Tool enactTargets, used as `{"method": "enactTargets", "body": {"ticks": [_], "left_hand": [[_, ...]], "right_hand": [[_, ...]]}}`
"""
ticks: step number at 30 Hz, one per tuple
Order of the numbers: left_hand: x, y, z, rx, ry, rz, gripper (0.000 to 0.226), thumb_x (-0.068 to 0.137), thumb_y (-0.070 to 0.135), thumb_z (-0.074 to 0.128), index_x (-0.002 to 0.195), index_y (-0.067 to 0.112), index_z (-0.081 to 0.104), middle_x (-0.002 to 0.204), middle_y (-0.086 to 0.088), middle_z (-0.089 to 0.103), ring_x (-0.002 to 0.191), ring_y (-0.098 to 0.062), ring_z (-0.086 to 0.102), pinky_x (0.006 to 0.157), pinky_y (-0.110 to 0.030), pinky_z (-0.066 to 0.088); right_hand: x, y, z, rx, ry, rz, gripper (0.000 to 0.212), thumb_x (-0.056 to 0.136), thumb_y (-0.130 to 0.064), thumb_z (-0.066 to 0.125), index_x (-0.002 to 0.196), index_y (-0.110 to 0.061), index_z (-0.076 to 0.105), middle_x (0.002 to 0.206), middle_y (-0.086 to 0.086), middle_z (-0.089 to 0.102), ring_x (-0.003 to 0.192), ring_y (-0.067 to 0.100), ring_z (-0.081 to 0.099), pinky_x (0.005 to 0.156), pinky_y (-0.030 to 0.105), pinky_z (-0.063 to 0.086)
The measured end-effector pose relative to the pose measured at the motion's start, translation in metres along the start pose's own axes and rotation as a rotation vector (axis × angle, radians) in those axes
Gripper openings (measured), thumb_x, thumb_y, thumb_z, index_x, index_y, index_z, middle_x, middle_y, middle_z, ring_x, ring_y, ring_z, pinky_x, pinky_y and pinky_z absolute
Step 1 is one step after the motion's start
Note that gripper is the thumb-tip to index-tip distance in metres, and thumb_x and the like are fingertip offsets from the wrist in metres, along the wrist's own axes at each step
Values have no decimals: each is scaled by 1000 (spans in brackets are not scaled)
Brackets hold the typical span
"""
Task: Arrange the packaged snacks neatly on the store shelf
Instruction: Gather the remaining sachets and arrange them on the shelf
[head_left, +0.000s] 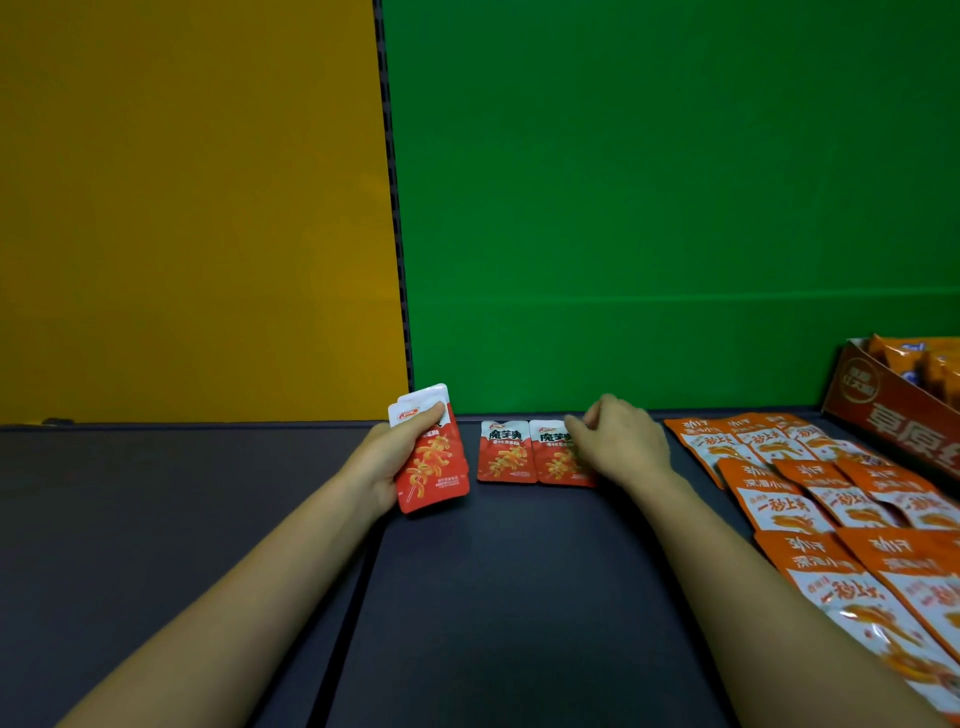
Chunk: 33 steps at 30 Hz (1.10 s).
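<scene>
Left hand (387, 462) gripped a stack of red-and-white foil snack packets (431, 457) above the dark shelf (519, 571). Right hand (621, 441), fingers curled, rested on 2nd of two matching packets (558, 457) lying flat side by side near back wall.

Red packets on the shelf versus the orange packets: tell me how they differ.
The red packets number two, side by side at the back wall; the orange packets are many, overlapping in rows to the right. The right hand rests on one red packet; nothing touches the orange ones. Both kinds lie flat on the dark shelf, with white panels and printed characters.
</scene>
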<state>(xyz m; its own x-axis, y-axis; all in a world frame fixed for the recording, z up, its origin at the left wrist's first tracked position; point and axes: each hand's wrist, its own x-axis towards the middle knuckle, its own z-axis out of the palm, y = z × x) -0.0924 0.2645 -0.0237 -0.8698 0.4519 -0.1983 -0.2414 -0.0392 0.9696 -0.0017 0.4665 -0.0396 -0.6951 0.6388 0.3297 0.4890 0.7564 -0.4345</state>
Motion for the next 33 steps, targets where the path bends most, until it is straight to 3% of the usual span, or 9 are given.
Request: {"method": "enactTargets", "body": {"ticks": [2,6,10,14,17,22,25,29,33], "left_hand": [[-2,-1,3,-2,-14,-8,19,85,28,65,82,11,59,49,-2,66,43,-14,64,55,-29,50],[-5,-7,12,25,-53,14,17,86,28,65,82,12,62,52,-1,68,45,-12,65,53,-27,50],[-7,-11,20,23,-86,33,15,87,25,63,83,11,64,52,-1,69,44,-12,65,47,-22,53],[-7,-12,21,24,-111,51,16,88,25,61,86,10,65,57,-1,70,47,-12,66,45,-19,53],[-7,-10,22,-29,-146,44,21,90,29,57,91,10,64,63,-2,72,52,-12,67,51,-22,55],[-8,-8,23,-170,-175,24,30,97,37,41,95,15,61,81,-7,70,62,-16,68,64,-30,55],[-5,-9,23,-167,-153,20,28,98,32,40,99,13,61,79,-7,72,63,-17,69,68,-34,55],[-3,-11,22,-114,-110,36,20,98,27,44,101,15,59,84,-7,71,66,-17,68,66,-33,54],[-1,-11,22,-80,-83,93,19,96,18,48,111,11,58,87,-6,69,66,-14,67,61,-29,55]], "right_hand": [[-8,-14,-6,172,-8,-88,29,93,-44,47,89,-17,59,100,4,66,102,27,59,83,34,42],[-28,-44,-7,340,-200,-200,37,90,-54,47,79,-24,64,86,-4,65,91,19,60,80,31,43],[-37,-54,2,416,-316,-183,40,75,-63,62,67,-24,60,66,-12,58,67,8,53,67,28,41],[-36,-54,5,490,-341,-115,39,66,-56,75,60,-22,57,54,-12,52,55,3,46,59,23,36],[-34,-52,6,577,-384,-84,33,69,-49,77,65,-19,63,56,-12,55,56,4,48,61,24,40],[-27,-47,13,729,-453,-33,41,71,-41,78,79,-1,70,85,7,74,76,14,62,90,41,51],[-24,-44,12,823,-453,5,34,74,-31,78,85,0,71,99,12,73,77,14,65,83,32,53],[-25,-43,7,858,-443,49,33,78,-26,76,96,1,70,93,15,73,75,17,65,78,30,53],[-18,-39,-2,917,-424,79,10,83,-16,70,78,-10,65,70,4,67,49,4,60,56,18,50]]}}
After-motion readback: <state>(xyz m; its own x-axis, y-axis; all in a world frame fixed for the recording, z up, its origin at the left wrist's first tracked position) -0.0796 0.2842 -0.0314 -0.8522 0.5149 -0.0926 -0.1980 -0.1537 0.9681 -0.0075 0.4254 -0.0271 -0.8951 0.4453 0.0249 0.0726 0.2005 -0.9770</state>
